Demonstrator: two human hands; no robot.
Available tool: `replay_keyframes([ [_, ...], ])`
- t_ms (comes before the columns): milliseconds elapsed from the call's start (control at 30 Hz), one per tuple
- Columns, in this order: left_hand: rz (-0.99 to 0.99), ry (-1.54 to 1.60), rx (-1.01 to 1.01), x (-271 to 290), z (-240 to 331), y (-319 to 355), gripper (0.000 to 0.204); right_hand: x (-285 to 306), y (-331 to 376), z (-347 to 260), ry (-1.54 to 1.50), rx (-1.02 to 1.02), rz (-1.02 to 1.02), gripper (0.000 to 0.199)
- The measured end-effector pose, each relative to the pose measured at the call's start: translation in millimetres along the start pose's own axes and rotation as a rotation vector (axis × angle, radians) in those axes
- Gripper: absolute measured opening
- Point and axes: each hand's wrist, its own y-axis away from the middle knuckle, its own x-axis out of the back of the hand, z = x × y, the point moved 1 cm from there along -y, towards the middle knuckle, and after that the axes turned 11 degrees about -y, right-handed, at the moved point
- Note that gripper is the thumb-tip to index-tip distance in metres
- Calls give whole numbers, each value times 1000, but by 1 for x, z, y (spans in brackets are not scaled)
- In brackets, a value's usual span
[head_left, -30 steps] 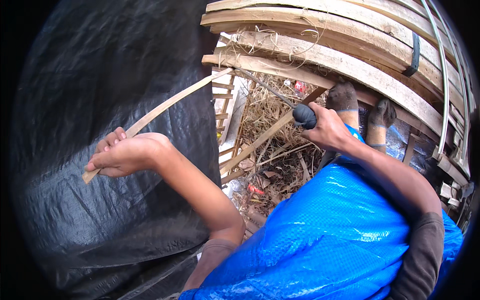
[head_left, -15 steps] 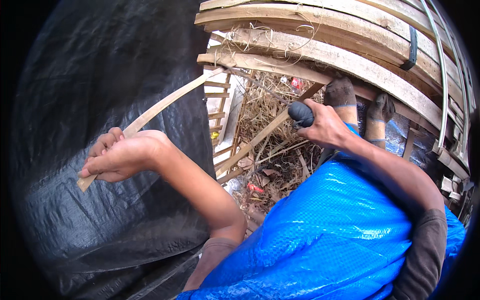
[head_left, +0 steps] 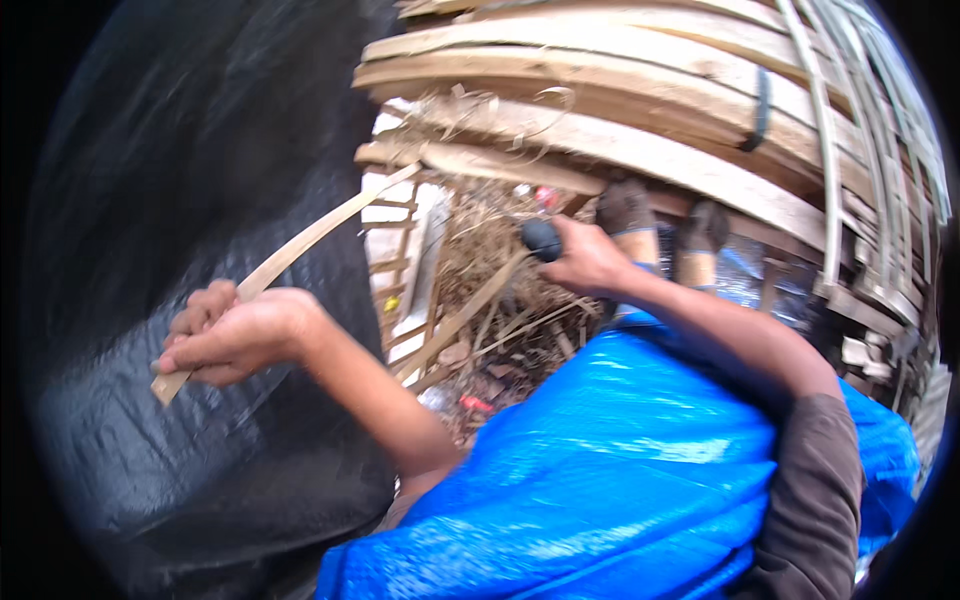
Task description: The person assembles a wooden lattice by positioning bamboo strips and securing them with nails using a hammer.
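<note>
In the head view, the person's left hand (head_left: 235, 335) is at nine o'clock, its fingers curled around a long, flat, pale strip of wood or bamboo (head_left: 310, 235), the thumb pressed along it near its lower end. The strip slants up from there, its far tip at eleven o'clock by the near edge of a layered stack of pale sawn wooden planks (head_left: 600, 75). Its gentle bow suggests something light and springy, stiff along its width but likely to split along the grain if bent sharply; the broad, flat lower end looks the surest hold, though raw edges could leave splinters.

Between one and two o'clock, the right hand (head_left: 590, 260) has thumb and forefinger wrapped round a black, rounded handle (head_left: 541, 240); its other fingers are hidden, and blur hides whatever extends from it. The handle's bulbous end should fill the palm well.

A glossy black plastic sheet (head_left: 200, 150) spreads from seven to eleven o'clock, leaving room around the left hand. The tighter side is from twelve to two: the plank ends are close to the strip's tip, and two dark-socked feet (head_left: 625, 205) are just beyond the right hand.
</note>
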Motion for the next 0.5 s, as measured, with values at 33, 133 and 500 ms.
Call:
replay_keyframes([
  [33, -21, 38, -18, -2, 2, 1, 49, -2, -9, 9, 53, 24, 6, 48],
  [133, -89, 148, -3, 6, 6, -6, 50, 17, -8, -30, 131, 110, -74, 38],
  [500, -679, 528, 146, -26, 30, -1, 44, 266, 224, -171, 1390, 336, 431, 17],
])
